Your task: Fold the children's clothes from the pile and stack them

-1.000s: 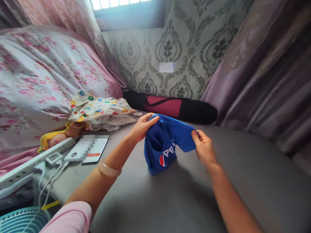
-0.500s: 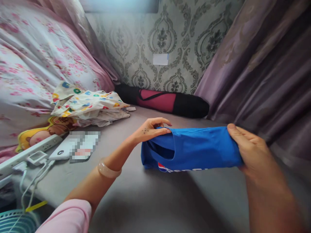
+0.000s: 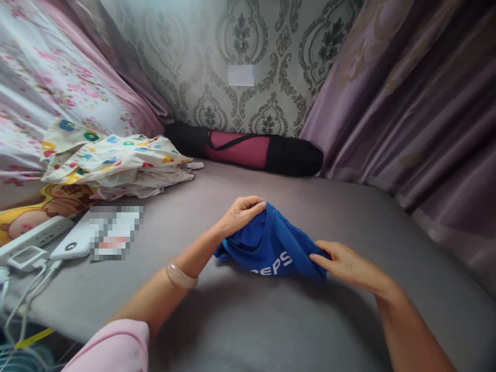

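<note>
A blue T-shirt (image 3: pixel 267 240) with white lettering hangs bunched between my hands, low over the grey bed surface. My left hand (image 3: pixel 245 213) pinches it at the top, near what looks like the neckline, with thumb and fingers closed on the cloth. On the other side my right hand (image 3: pixel 341 262) grips its lower right edge between thumb and fingers. Between the two grips the cloth slopes down to the right, and part of the lettering is lost in folds. A pale bangle sits on my left wrist.
Patterned cream clothes (image 3: pixel 120 160) lie heaped at the left. Nearer are a white power strip (image 3: pixel 42 237), a white power bank (image 3: pixel 75 243) with cables and a blurred-out item. A black and magenta rolled bag (image 3: pixel 244 150) lies along the wall; curtains (image 3: pixel 372 103) hang at right.
My right hand has moved left and down, taking the shirt's right end with it. The shirt has gone from a stretched, folded strip to a slack, bunched shape. My left hand has closed on the cloth.
</note>
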The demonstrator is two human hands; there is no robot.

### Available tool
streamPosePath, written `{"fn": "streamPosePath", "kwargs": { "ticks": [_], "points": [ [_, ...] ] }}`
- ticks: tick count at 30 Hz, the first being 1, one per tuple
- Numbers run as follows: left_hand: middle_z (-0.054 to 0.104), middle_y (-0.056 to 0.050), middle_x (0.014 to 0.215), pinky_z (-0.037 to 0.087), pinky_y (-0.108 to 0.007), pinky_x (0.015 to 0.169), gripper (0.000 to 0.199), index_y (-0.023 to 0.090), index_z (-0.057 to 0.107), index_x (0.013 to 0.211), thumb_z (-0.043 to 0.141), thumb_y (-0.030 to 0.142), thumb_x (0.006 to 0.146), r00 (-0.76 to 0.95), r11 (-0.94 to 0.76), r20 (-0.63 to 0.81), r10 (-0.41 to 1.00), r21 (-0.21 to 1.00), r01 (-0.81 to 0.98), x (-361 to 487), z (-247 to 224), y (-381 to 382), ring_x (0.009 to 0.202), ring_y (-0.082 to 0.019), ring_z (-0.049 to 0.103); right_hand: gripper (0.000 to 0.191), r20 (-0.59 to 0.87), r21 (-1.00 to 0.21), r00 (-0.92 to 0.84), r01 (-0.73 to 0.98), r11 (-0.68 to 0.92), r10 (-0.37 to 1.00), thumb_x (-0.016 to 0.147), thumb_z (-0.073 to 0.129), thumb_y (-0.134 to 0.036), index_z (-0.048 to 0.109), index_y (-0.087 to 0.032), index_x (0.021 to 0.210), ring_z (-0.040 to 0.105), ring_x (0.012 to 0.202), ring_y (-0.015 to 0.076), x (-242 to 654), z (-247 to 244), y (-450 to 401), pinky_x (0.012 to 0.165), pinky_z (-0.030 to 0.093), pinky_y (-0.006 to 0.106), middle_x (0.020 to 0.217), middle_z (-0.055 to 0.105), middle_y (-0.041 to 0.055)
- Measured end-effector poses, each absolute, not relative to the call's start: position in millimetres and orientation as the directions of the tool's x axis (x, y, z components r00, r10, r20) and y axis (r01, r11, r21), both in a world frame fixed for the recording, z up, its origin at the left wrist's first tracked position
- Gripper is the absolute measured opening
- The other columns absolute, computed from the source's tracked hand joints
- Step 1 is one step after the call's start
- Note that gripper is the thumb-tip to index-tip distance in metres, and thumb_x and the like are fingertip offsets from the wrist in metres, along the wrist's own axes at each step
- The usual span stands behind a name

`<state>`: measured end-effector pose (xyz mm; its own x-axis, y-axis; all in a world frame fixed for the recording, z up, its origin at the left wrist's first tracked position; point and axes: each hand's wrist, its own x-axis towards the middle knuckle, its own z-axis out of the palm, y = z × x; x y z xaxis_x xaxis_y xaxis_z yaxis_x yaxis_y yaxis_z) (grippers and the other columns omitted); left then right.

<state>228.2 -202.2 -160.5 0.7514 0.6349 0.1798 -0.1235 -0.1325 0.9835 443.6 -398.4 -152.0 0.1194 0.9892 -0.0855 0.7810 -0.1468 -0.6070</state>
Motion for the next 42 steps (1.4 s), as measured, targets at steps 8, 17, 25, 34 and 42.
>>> {"fn": "streamPosePath", "kwargs": {
  "ticks": [8,17,25,34,42],
  "points": [
    [0.054,0.003,0.055,0.035,-0.019,0.048,0.036,0.014,0.065,0.066,0.073,0.049,0.072,0.776,0.232,-0.045,0.629,0.964,-0.133,233.9,-153.5,-213.4,0.048,-0.007,0.046,0.026,0.323,-0.694,0.243,0.718,0.055,0.915,0.089,0.055,-0.038,0.067,-0.026,0.107,0.063,0.104,0.0219,404.3,-138.6,-345.6,0.086,0.051,0.034,0.112,0.069,0.0042],
    [0.06,0.0,0.06,0.042,-0.021,0.053,0.031,0.013,0.068,0.072,0.075,0.044,0.072,0.798,0.335,-0.08,0.597,0.929,-0.158,232.1,-156.9,-208.9,0.052,-0.009,0.054,0.025,0.374,-0.8,0.185,0.561,0.215,0.909,0.083,0.064,-0.035,0.065,-0.024,0.106,0.064,0.091,0.0178,381.6,-152.2,-313.6,0.084,0.051,0.032,0.1,0.069,0.0027],
    [0.055,0.002,0.055,0.035,-0.019,0.047,0.035,0.013,0.064,0.067,0.074,0.046,0.073,0.821,0.286,-0.102,0.561,0.955,-0.077,230.2,-161.1,-207.5,0.047,-0.006,0.047,0.016,0.468,-0.621,0.109,0.747,0.238,0.877,0.089,0.058,-0.034,0.069,-0.025,0.097,0.062,0.085,0.0181,385.7,-142.0,-321.8,0.08,0.048,0.03,0.089,0.067,0.003],
    [0.067,-0.004,0.077,0.044,-0.021,0.06,0.042,0.015,0.071,0.085,0.061,0.056,0.081,0.82,-0.013,0.003,0.573,1.0,0.006,198.7,-150.8,-195.8,0.068,-0.012,0.059,0.018,0.565,-0.678,0.265,0.689,0.257,0.781,0.083,0.065,-0.04,0.069,-0.023,0.081,0.062,0.086,0.0174,390.5,-139.8,-327.0,0.083,0.048,0.032,0.089,0.065,0.0024],
    [0.07,-0.009,0.1,0.047,-0.029,0.082,0.037,0.017,0.071,0.097,0.065,0.049,0.08,0.76,-0.124,0.033,0.65,0.99,0.062,151.2,-168.6,-183.1,0.093,-0.019,0.063,0.032,0.343,-0.866,0.488,0.495,0.069,0.803,0.076,0.069,-0.05,0.067,-0.019,0.083,0.053,0.06,0.0121,407.1,-145.1,-330.4,0.058,0.044,0.025,0.069,0.061,-0.0013]
  ]
}}
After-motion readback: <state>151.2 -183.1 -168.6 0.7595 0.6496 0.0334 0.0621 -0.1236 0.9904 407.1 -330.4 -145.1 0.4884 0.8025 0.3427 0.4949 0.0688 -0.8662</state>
